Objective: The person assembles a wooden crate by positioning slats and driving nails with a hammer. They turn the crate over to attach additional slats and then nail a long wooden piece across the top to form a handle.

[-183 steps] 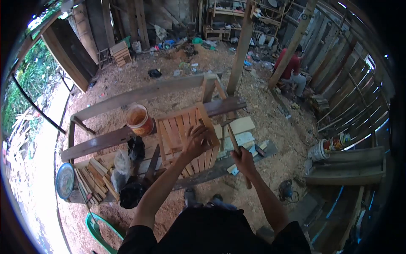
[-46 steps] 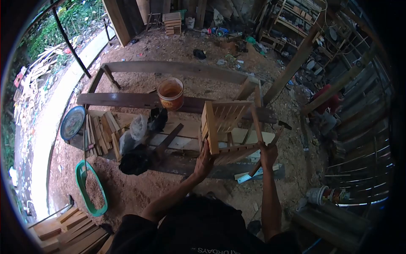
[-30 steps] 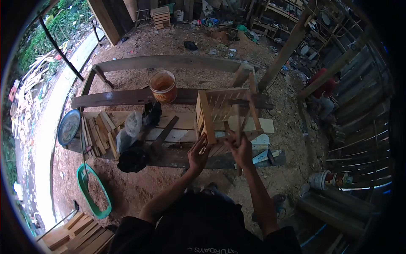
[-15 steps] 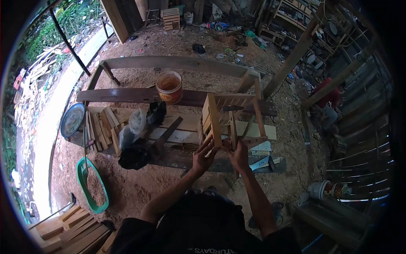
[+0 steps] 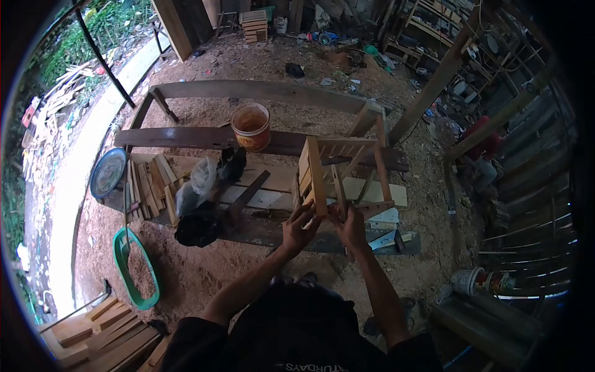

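Head view: the crate (image 5: 319, 183), a slatted wooden piece, stands tilted at the middle, over the near planks of the bench (image 5: 279, 242); whether it touches them, I cannot tell. The left hand (image 5: 299, 229) has its fingers partly bent against the crate's near corner, at its 7 o'clock. The right hand (image 5: 350, 229) is closed round the handle of the hammer (image 5: 339, 186), fingertips beside that same corner; the handle points to 12 o'clock, alongside the crate's slats.

Clock directions run from the crate. At 10 o'clock the bucket (image 5: 251, 127), brownish inside, sits on the dark beam (image 5: 186, 137). Toward 9 o'clock lie a dark tapered piece (image 5: 253, 191), the clear bag (image 5: 203, 177) and the sticks (image 5: 149, 189), with the round tray (image 5: 109, 173) just beyond. The black bag (image 5: 198, 229) is at 8 o'clock; farther that way, on the ground, is the green tub (image 5: 118, 266), holding shavings. At 5 o'clock a blue strip (image 5: 381, 240) lies on the bench. Pails (image 5: 465, 281) are at 4 o'clock. Between 2 and 3 o'clock, well apart, a person in red (image 5: 483, 139) sits behind a slanting post (image 5: 503, 118).
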`<action>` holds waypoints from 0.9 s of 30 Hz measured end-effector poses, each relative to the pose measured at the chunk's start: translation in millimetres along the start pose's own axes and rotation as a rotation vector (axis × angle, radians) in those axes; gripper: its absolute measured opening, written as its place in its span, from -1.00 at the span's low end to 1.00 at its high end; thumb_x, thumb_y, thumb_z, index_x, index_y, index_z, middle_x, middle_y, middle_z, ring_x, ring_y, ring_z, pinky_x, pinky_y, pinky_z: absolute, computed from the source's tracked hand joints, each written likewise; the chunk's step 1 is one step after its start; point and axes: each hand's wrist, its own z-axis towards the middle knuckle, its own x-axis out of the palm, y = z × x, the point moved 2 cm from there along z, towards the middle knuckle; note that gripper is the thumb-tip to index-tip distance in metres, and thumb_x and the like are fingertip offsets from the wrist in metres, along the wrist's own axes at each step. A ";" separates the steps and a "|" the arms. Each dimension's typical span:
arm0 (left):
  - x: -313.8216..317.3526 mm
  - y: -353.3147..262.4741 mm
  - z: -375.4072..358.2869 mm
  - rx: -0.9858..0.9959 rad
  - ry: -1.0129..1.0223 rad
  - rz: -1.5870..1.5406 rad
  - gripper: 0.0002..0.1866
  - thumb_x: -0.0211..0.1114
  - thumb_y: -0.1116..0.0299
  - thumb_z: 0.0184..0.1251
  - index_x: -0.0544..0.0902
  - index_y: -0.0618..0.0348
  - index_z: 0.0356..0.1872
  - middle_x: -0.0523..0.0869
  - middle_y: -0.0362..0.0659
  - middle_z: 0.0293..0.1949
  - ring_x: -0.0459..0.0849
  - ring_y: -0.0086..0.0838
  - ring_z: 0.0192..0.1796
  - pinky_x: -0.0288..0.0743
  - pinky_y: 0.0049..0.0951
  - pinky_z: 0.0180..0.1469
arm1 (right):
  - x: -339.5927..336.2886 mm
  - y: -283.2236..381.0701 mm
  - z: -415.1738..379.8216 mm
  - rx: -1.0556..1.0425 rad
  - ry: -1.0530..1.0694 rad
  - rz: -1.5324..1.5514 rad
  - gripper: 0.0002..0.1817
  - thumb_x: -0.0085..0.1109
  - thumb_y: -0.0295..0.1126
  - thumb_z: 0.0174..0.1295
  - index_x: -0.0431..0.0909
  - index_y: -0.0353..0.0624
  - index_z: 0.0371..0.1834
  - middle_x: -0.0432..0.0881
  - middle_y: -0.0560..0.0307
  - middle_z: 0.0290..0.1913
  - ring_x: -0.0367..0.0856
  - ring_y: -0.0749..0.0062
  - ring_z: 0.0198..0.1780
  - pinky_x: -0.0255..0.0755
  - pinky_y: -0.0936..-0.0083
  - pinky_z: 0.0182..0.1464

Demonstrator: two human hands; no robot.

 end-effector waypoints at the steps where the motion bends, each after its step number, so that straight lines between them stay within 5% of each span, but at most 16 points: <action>1: 0.0 -1.1 0.4 -0.004 -0.004 -0.012 -0.64 0.40 0.41 0.09 0.62 0.16 -0.04 0.66 -0.01 -0.05 0.72 -0.23 -0.14 0.66 -0.36 -0.25 | -1.4 1.0 0.7 0.001 0.011 -0.001 -0.68 0.33 -0.35 0.12 0.43 -0.27 -0.19 0.62 -0.01 -0.37 0.66 0.10 -0.30 0.48 0.31 -0.29; 7: 0.4 0.0 2.1 -0.036 0.043 -0.075 -0.63 0.42 0.44 0.07 0.62 0.16 -0.04 0.66 -0.01 -0.07 0.73 -0.27 -0.21 0.66 -0.43 -0.33 | 2.9 -8.2 -1.9 -0.036 -0.019 -0.033 -0.65 0.33 -0.33 0.12 0.43 -0.28 -0.14 0.56 0.04 -0.42 0.62 0.14 -0.34 0.46 0.30 -0.28; 16: -4.5 5.1 0.0 -0.080 0.087 -0.097 -0.62 0.42 0.45 0.09 0.60 0.21 -0.02 0.64 -0.04 -0.03 0.73 -0.33 -0.18 0.65 -0.42 -0.28 | -3.0 18.0 -1.6 0.213 0.070 -0.131 -0.65 0.30 -0.31 0.16 0.44 -0.30 -0.13 0.66 -0.10 -0.18 0.68 0.13 -0.13 0.53 0.36 -0.24; 22: -4.2 1.8 1.0 -0.034 0.033 -0.086 -0.60 0.41 0.41 0.09 0.57 0.14 0.00 0.63 -0.10 -0.03 0.70 -0.22 -0.14 0.63 -0.35 -0.23 | -1.3 40.3 -20.1 0.195 -0.127 -0.112 -0.67 0.29 -0.29 0.18 0.46 -0.27 -0.14 0.58 0.06 -0.45 0.57 0.35 -0.45 0.42 0.44 -0.38; 27: -19.5 3.3 -5.0 -0.038 0.067 -0.107 -0.60 0.38 0.33 0.12 0.56 0.10 0.01 0.64 -0.08 -0.02 0.67 -0.17 -0.07 0.60 -0.29 -0.17 | 6.8 46.7 -61.4 0.184 -0.333 -0.058 -0.72 0.17 -0.29 0.26 0.44 -0.28 -0.15 0.52 0.09 -0.48 0.49 0.36 -0.50 0.37 0.45 -0.42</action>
